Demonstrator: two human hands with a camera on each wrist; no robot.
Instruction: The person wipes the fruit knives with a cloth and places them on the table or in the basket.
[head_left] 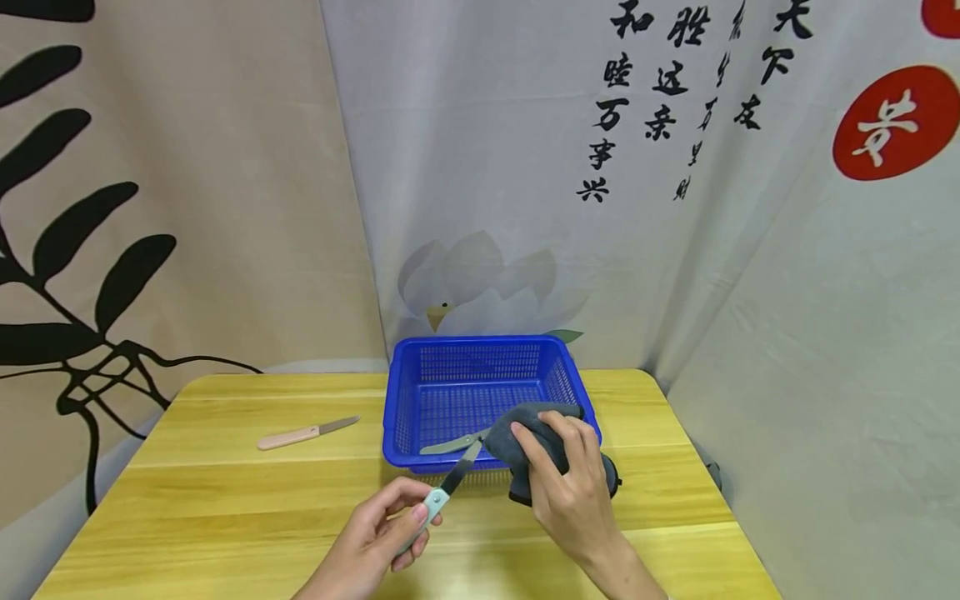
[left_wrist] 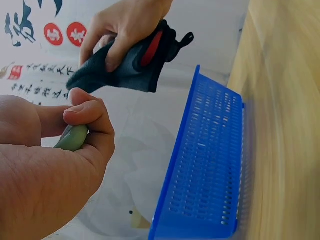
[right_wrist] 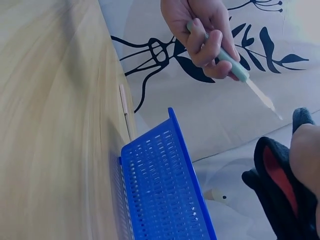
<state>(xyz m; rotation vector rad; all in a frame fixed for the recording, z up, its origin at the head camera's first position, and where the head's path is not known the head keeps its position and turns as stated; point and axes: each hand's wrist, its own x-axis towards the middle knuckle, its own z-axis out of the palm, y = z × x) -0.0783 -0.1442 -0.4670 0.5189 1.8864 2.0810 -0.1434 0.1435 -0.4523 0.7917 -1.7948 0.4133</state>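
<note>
My left hand (head_left: 372,535) grips a small knife by its mint-green handle (head_left: 435,502), fingers curled around it and the blade pointing up and away. In the right wrist view the blade (right_wrist: 260,93) shows a pale sheen, its tip just short of the cloth. A dark grey cloth (head_left: 522,433) with a black edge and a loop is bunched in my right hand (head_left: 573,492), close to the blade tip. Both hands are above the table at the near side of the blue basket (head_left: 480,340). Another knife with a grey-green handle (head_left: 447,447) lies inside the basket's near side, partly behind the cloth.
On the wooden table (head_left: 247,517), left of the basket, lies a knife with a pale pink handle (head_left: 288,437), its blade pointing right. Behind the table hangs a printed curtain (head_left: 480,167) with leaves, writing and red seals.
</note>
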